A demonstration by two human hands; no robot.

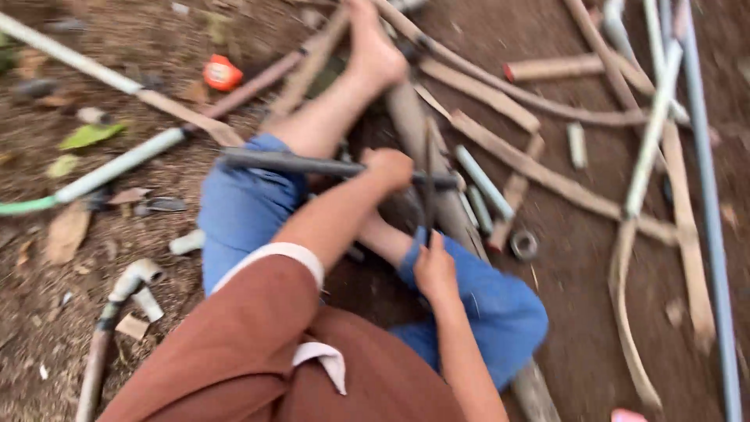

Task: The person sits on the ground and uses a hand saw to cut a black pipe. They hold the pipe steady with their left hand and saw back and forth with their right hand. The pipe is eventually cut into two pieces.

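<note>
Brown sleeves fill the near edge, and both bare forearms are seen reaching down over blue shorts. Left hand [388, 166] is closed around a long dark bar [289, 162] lying crosswise above the knees, gripped near its middle. Right hand [434, 270] is closed on the lower end of a thin dark blade [428, 184] held upright against the bar; motion blur hides whether it is a saw or a knife. Beneath both, a grey-brown pole [449, 211] runs between the legs, pinned under a bare foot [373, 48].

Bar is judged stiff, fairly heavy and smooth; a hold close to the blade is judged steadiest. Blade is judged thin and liable to flex.

Around it, on bare earth, are noted split bamboo strips [547, 178], pale pipes [655, 129], a pipe elbow [134, 277] and an orange object [222, 73].
</note>
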